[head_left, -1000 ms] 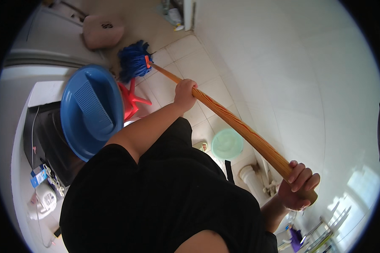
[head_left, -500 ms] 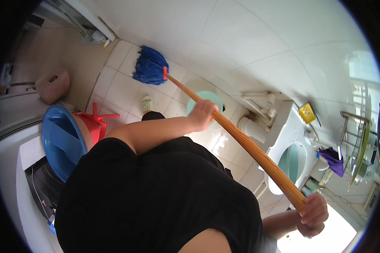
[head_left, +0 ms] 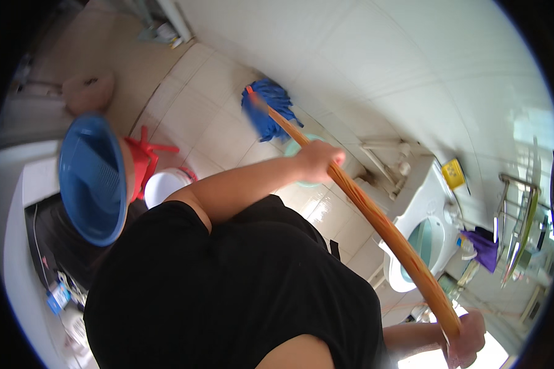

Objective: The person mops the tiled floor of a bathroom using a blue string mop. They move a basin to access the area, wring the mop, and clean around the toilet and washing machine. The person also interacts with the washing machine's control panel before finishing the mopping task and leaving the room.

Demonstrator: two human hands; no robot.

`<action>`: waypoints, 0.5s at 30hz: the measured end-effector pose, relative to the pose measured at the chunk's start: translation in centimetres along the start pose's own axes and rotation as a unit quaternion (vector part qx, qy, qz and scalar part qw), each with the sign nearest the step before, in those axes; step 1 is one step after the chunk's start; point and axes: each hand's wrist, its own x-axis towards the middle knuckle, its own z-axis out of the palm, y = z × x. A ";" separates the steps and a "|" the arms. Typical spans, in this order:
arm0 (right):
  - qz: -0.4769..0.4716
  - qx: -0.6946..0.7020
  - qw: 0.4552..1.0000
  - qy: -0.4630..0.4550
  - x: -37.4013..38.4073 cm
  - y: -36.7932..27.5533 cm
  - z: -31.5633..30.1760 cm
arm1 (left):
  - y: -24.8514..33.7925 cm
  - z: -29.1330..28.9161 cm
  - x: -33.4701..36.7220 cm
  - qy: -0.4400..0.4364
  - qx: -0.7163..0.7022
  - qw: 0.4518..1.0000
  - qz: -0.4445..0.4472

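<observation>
Where two hands [head_left: 317, 161] grip, one mop [head_left: 391, 234]

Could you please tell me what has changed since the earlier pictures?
The mop head has moved away from the blue basin, rightward over the floor tiles, nearer the green basin. The view has turned too. The left hand and right hand both keep hold of the wooden handle.
</observation>
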 end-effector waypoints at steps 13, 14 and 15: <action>0.195 0.236 0.933 -0.187 -5.4 7.8 25.5 | -15.4 -5.8 -23.1 0.346 0.135 0.902 -0.220; 0.217 0.250 0.932 -0.149 -6.3 7.5 25.8 | -15.0 -5.3 -23.9 0.354 0.139 0.899 -0.217; 0.234 0.267 0.928 -0.114 -6.9 7.1 26.2 | -14.6 -4.7 -24.5 0.352 0.133 0.900 -0.217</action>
